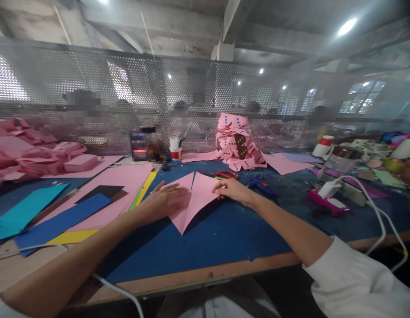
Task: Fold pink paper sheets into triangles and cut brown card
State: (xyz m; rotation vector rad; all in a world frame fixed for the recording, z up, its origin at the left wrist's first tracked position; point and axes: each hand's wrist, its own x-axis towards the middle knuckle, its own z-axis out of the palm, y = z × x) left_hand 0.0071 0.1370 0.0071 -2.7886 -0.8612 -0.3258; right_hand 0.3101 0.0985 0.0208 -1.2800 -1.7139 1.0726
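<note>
A folded sheet of pink paper (202, 194) lies on the blue table mat, with a crease down its middle and one point toward me. My left hand (170, 198) rests over its left side, fingers stretched out flat and slightly blurred. At the right edge, my right hand (232, 191) pinches the sheet between thumb and fingers. Just beyond the paper are scissors with red handles (227, 175). A blue tool (262, 187) lies right of my right hand; its kind is hard to make out.
Pink sheets (125, 180) with blue, black and yellow strips lie at left, near a teal strip (29, 211). Behind stands a pile of dotted pink pieces (238, 143). A white cable (377, 207) and a magenta holder (327, 204) sit at right. A perforated screen (198, 88) closes the back.
</note>
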